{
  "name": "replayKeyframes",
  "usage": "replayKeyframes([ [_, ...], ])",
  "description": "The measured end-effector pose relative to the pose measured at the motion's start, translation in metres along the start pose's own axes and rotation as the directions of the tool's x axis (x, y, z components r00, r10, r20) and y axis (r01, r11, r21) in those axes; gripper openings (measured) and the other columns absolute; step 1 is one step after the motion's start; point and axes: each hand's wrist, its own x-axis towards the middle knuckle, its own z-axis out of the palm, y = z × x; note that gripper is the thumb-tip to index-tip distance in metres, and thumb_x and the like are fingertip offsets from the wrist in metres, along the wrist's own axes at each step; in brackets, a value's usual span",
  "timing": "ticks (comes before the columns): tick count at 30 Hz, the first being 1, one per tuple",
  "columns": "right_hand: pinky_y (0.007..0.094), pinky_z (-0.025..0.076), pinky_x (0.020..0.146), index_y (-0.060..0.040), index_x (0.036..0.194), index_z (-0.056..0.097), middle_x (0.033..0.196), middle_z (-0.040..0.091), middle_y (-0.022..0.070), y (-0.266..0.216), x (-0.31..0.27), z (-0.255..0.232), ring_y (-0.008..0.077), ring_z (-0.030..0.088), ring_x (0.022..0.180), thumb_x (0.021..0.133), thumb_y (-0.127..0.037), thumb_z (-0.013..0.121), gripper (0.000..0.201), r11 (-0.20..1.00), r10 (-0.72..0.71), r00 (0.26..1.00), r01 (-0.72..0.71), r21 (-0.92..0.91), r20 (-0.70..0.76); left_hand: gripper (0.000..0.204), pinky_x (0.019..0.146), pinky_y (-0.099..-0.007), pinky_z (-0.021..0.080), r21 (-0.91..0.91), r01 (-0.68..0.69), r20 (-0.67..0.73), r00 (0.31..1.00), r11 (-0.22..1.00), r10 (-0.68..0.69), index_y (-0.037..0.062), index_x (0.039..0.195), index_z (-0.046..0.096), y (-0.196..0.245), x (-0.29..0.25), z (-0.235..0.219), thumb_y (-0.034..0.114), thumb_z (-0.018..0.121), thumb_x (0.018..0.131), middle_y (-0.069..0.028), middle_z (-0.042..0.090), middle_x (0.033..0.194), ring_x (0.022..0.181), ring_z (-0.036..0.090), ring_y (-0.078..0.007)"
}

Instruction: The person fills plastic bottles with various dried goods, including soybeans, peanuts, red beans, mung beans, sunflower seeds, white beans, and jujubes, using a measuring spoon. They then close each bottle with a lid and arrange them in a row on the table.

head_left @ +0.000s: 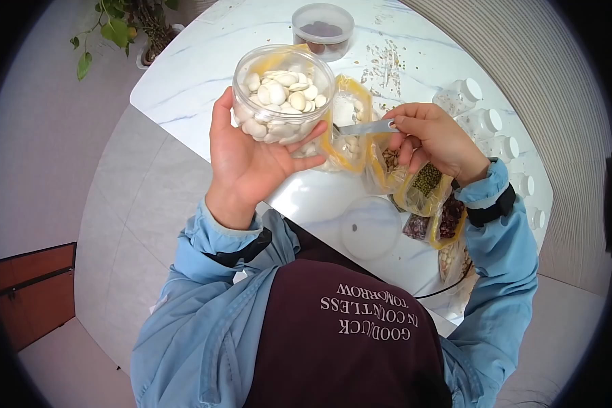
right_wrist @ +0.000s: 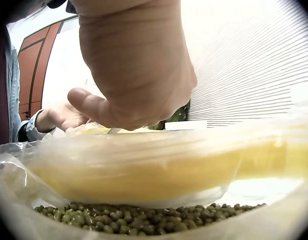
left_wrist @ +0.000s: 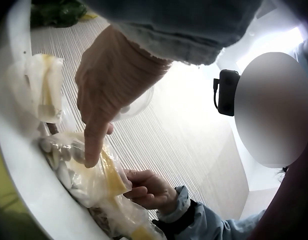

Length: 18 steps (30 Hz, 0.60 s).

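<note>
My left hand (head_left: pixel 241 160) holds a clear round plastic tub (head_left: pixel 282 129) from below and the side, with thumb and fingers spread around it. Flat white beans (head_left: pixel 285 92) fill much of the tub. At its right, my right hand (head_left: pixel 432 136) pinches the end of a spoon handle (head_left: pixel 367 128); the spoon's other end goes toward an open yellow-edged bag of white beans (head_left: pixel 350 146). In the left wrist view, the left hand (left_wrist: pixel 111 85) overlaps this bag (left_wrist: pixel 79 175). Close below my right hand (right_wrist: pixel 139 75) lie mung beans (right_wrist: pixel 144 217) in their bag.
Open bags of brown (head_left: pixel 391 160), green (head_left: pixel 427 178) and dark red beans (head_left: pixel 450 217) line the table toward me. A second tub (head_left: pixel 323 30) with dark contents stands at the back. White-capped jars (head_left: pixel 483 122) line the right edge. A round clear lid (head_left: pixel 370 228) lies near the front edge.
</note>
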Motion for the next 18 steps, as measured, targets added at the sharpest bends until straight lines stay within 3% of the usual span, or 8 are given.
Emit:
replayKeyframes([
  [7,0.0198,0.052,0.042,0.0036,0.115,0.053,0.08,0.062,0.0078,-0.004,-0.012,-0.026,0.01,0.061,0.056,0.096,-0.012,0.043,0.026,0.993,-0.105,0.984,0.11,0.028,-0.147,0.075,0.098,-0.0631,0.031,0.029,0.004,0.031,1.0,1.0,-0.004,0.014,0.145,0.031,0.002,-0.004,-0.005,0.063,0.032,0.087,-0.0166,0.038,0.143,0.121,0.046,-0.0411],
  [9,0.0196,0.052,0.043,0.0033,0.116,0.053,0.08,0.062,0.0075,-0.01,-0.018,-0.03,0.0095,0.061,0.055,0.097,-0.013,0.044,0.026,0.974,-0.218,0.957,0.225,0.015,-0.192,0.074,0.094,-0.0609,0.037,0.039,0.027,0.049,0.998,0.999,-0.029,0.0142,0.144,0.032,0.002,-0.003,-0.004,0.062,0.03,0.088,-0.016,0.039,0.142,0.12,0.047,-0.0406],
  [12,0.0178,0.051,0.045,0.0027,0.116,0.055,0.081,0.064,0.007,-0.022,-0.03,-0.027,0.0082,0.061,0.056,0.097,-0.014,0.046,0.027,0.912,-0.408,0.883,0.408,-0.049,-0.231,0.073,0.098,-0.063,0.034,0.05,0.047,0.105,0.993,0.998,-0.052,0.0154,0.146,0.029,-0.001,-0.002,-0.004,0.062,0.021,0.091,-0.0247,0.037,0.142,0.122,0.047,-0.0411],
  [15,0.0164,0.049,0.048,0.0014,0.115,0.058,0.083,0.067,0.0068,-0.035,-0.044,-0.011,0.0072,0.061,0.058,0.097,-0.012,0.047,0.025,0.826,-0.563,0.793,0.549,-0.126,-0.232,0.072,0.097,-0.062,0.036,0.056,0.078,0.074,0.994,0.995,-0.082,0.0147,0.146,0.03,-0.003,-0.002,0.002,0.062,0.021,0.091,-0.0242,0.038,0.141,0.121,0.047,-0.0411],
  [18,0.0181,0.049,0.051,-0.0005,0.112,0.061,0.082,0.067,0.0057,-0.035,-0.051,0.013,0.007,0.06,0.061,0.097,-0.012,0.047,0.024,0.682,-0.721,0.665,0.633,-0.366,-0.194,0.073,0.097,-0.0611,0.037,0.052,0.101,0.088,0.991,0.994,-0.105,0.014,0.145,0.03,-0.005,-0.001,0.004,0.062,0.021,0.091,-0.0242,0.038,0.141,0.121,0.047,-0.0412],
])
